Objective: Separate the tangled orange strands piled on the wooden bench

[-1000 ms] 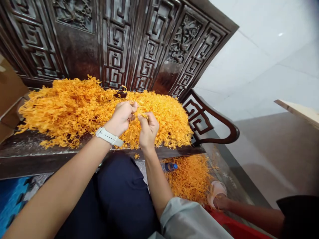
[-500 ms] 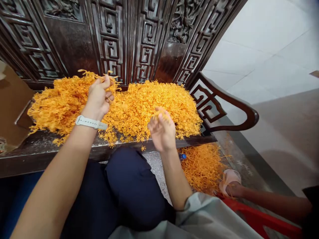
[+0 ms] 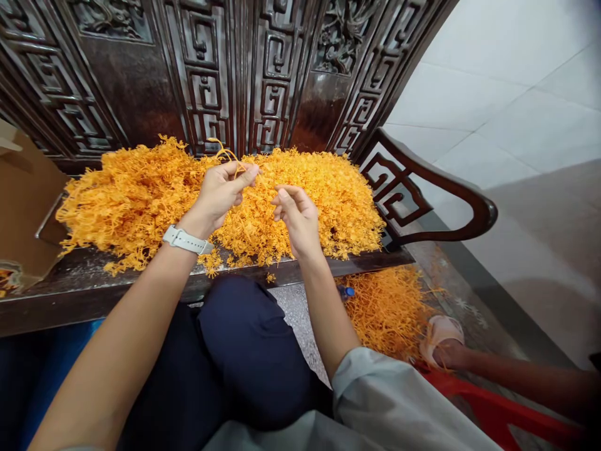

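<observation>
My left hand (image 3: 225,191), with a pale watch band on its wrist, pinches a thin orange branched plastic piece (image 3: 220,145) between thumb and fingers. Its curved strands stick up and back over the knuckles. Just to the right is my right hand (image 3: 300,222), its fingers loosely bent and apart, with nothing visible in them. A small gap lies between the two hands. Behind and below them spreads a heap of small orange plastic pieces (image 3: 323,194). On the left, another heap of orange pieces (image 3: 126,194) has longer, looser strands.
The heaps lie on a dark carved wooden bench (image 3: 277,270) with a curved armrest (image 3: 483,213). A cardboard box (image 3: 28,200) stands at left. On the floor are more orange strands (image 3: 389,313), a blue-capped bottle (image 3: 346,292), another person's foot (image 3: 444,341) and something red (image 3: 488,401).
My left hand has moved right and slightly down from the left heap, holding an orange piece. My right hand has shifted slightly up and left; the orange bit at its fingertips no longer shows.
</observation>
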Tool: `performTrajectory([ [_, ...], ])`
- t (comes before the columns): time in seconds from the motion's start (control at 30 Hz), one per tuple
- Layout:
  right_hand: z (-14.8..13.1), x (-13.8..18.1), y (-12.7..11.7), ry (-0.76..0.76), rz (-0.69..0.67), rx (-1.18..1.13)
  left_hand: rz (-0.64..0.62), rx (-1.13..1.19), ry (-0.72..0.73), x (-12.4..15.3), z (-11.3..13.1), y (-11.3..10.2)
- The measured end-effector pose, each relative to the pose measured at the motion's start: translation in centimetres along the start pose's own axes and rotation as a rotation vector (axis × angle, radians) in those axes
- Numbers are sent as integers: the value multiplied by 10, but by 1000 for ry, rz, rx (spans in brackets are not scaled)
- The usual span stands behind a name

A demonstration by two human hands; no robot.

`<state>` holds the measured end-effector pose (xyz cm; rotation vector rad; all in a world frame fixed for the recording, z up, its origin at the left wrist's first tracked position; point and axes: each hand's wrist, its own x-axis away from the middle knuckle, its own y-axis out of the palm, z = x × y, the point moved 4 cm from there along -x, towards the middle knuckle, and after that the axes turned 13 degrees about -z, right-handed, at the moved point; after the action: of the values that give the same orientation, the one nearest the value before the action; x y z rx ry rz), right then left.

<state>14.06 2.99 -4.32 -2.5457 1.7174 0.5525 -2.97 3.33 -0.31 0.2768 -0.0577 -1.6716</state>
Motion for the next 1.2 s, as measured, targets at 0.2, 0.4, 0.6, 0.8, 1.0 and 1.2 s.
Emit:
performTrajectory([
  [0.2,-12,-14,4,-115,-89,169,-78,20,-91,1,-8,12],
  [0.4,28,-28,-55,-87,261,28,27,63,-86,0,0,-9],
  [0.6,31,0,-84,-4,199,106,25,100,-67,0,1,-20],
  [0.8,6,22,-59,28,6,249,86,184,-88,-1,2,-28],
  [1.0,-10,57,-71,26,-83,288,86,301,-61,-3,-5,-22],
  [1.2,4,62,-23,-31,-193,350,33,353,-82,-3,-23,6],
])
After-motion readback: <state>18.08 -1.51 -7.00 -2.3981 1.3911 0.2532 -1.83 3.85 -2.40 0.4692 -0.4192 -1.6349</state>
